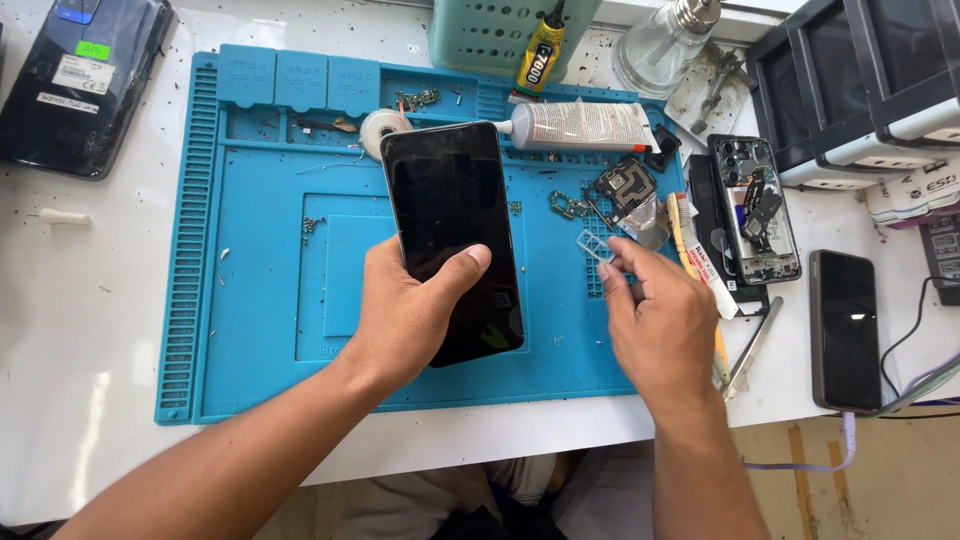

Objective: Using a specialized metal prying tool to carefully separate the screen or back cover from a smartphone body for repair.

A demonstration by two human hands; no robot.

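Glossy glass, matt rubbery mat

Your left hand (410, 310) grips a phone (455, 235) with smooth, glossy black glass; your right hand (660, 325) pinches a clear plastic piece (592, 245) over the matt blue, rubbery-looking mat (260, 300), speckled with grit.

Bright daylight floods the white table (90, 330) (glare lower left), shadows soft, focus sharp throughout.

- left hand (405, 315) covers lower left of black phone (455, 240); palm side hidden
- right hand (660, 325) fingertips pinch small clear part (592, 245), shape too small to tell
- green basket (490, 30) cut by top edge
- glass bottle (660, 45) top cut off
- dark phone (85, 80) at left partly out of frame
- tiny screws (310, 225) on blue mat (260, 330), type unclear
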